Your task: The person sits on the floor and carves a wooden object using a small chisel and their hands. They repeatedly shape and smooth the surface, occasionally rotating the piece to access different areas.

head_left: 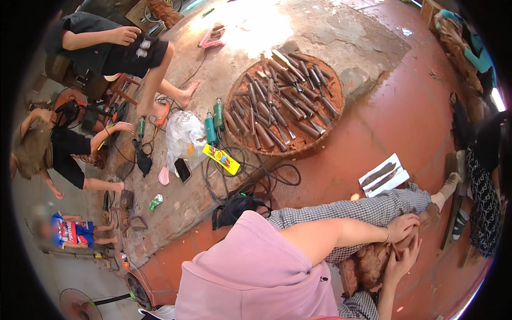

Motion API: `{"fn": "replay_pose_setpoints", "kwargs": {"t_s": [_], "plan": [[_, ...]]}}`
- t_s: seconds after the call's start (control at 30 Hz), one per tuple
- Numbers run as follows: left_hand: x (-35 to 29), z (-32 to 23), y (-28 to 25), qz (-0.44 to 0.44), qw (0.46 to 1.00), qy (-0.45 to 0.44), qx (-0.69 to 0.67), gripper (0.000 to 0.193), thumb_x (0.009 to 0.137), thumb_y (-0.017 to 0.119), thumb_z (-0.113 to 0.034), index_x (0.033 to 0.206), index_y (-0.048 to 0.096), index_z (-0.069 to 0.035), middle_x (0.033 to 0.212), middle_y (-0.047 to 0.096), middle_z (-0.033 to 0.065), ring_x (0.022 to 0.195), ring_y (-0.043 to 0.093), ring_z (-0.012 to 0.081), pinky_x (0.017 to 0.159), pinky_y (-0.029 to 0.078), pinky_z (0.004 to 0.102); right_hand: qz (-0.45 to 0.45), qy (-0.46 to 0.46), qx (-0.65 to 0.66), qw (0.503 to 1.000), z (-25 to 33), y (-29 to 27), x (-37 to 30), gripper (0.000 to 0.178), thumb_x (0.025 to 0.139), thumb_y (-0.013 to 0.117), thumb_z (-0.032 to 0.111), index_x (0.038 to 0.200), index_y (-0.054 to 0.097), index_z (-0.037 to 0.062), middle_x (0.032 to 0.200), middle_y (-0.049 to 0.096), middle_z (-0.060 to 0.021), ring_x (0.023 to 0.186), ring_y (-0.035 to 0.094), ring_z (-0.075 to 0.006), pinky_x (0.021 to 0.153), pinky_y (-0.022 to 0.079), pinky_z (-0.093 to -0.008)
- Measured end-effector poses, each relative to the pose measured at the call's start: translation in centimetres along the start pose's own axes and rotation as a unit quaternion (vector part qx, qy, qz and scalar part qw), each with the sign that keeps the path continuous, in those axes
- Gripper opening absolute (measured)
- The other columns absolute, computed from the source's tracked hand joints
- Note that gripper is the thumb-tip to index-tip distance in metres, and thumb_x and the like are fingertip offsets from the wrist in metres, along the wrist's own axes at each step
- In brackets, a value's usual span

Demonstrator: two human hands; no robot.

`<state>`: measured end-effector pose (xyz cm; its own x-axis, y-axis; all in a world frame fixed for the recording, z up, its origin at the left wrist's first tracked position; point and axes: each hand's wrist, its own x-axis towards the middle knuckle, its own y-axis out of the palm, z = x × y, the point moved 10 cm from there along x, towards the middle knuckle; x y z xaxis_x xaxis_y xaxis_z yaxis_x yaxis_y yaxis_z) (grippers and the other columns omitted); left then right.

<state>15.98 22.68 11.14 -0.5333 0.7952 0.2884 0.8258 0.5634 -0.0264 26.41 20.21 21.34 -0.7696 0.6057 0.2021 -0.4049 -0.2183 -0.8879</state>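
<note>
At lower right, on the lap: carved reddish-brown wooden block (368, 264), left hand (404, 227) gripping its upper edge, right hand (404, 260) pressed flat against its side. Open red floor (394, 117) beyond; round tray of chisels (282, 104) well apart.

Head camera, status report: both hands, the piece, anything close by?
Left hand and right hand both pressed on the brown carved piece in the lap. Round tray of tools apart, beyond the legs.
</note>
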Motion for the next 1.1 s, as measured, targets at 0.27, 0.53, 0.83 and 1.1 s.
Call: {"fn": "replay_pose_setpoints", "kwargs": {"t_s": [0.27, 0.53, 0.83, 1.1], "plan": [[0.4, -0.2, -0.2, 0.002, 1.000, -0.012, 0.000, 0.027, 0.088, 0.051, -0.004, 0.113, 0.063, -0.002, 0.128, 0.058, 0.0193, 0.117, 0.058, 0.0377, 0.099, 0.048, 0.0420, 0.013, -0.033, -0.009, 0.999, -0.2, -0.1, -0.6, 0.032, 0.077, 0.075, 0.003, 0.071, 0.044, 0.0005, 0.151, 0.045, -0.0194, 0.143, 0.034, -0.0438, 0.112, 0.033, -0.0520], [-0.1, -0.2, 0.1, 0.011, 0.999, -0.029, -0.008, 0.027, 0.088, 0.051, -0.005, 0.113, 0.063, -0.001, 0.129, 0.058, 0.0198, 0.118, 0.057, 0.0376, 0.100, 0.047, 0.0415, 0.045, -0.012, 0.013, 0.999, -0.2, -0.1, -1.2, 0.033, 0.074, 0.077, 0.003, 0.070, 0.044, 0.0007, 0.152, 0.043, -0.0190, 0.146, 0.030, -0.0422, 0.115, 0.029, -0.0520], [-0.4, -0.5, -0.2, 0.011, 1.000, -0.017, -0.003, 0.028, 0.086, 0.052, -0.004, 0.111, 0.063, -0.002, 0.127, 0.058, 0.0199, 0.118, 0.056, 0.0385, 0.103, 0.045, 0.0434, 0.043, -0.029, 0.015, 0.999, 0.2, -0.1, -1.4, 0.030, 0.075, 0.078, 0.006, 0.071, 0.049, 0.0002, 0.152, 0.044, -0.0190, 0.145, 0.032, -0.0433, 0.117, 0.028, -0.0494], [1.1, -1.0, -0.5, 0.016, 0.998, 0.041, 0.042, 0.029, 0.090, 0.050, -0.012, 0.112, 0.067, -0.001, 0.115, 0.067, 0.0187, 0.111, 0.061, 0.0373, 0.102, 0.047, 0.0432, -0.044, -0.047, -0.041, 0.997, 1.4, -1.9, 1.4, 0.024, 0.073, 0.081, 0.019, 0.071, 0.062, 0.0043, 0.144, 0.054, -0.0122, 0.140, 0.042, -0.0371, 0.109, 0.038, -0.0467]]}}
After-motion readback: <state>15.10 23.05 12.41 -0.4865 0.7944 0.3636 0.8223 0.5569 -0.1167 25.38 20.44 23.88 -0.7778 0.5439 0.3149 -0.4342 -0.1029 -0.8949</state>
